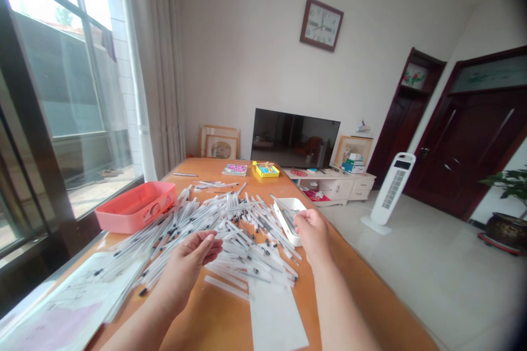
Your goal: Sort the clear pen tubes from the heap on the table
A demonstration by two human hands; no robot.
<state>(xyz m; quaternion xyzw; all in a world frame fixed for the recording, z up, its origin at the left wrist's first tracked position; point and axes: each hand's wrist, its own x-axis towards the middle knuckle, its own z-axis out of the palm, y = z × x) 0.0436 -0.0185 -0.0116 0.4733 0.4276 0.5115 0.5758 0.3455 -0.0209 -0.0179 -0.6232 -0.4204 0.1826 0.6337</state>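
Note:
My left hand (196, 249) hovers over the near side of a wide pile of clear pen barrels (234, 219). Its thumb and fingers are pressed together, and anything between them is too small to make out. At the right, my right hand (312, 230) is pinched over the near end of a white tray (293, 238). A thin dark pen refill (284, 209) slants from its fingertips across the tray. More thin dark pieces lie inside the tray. Many barrels in the pile have black ends, and they point in mixed directions.
A pink plastic basket (135, 211) stands left of the pile. White paper (275, 315) and a printed sheet (69, 299) lie at the near side. Farther back are a yellow box (267, 170), a booklet (234, 169) and a pen (185, 175). The table's right edge drops to the floor.

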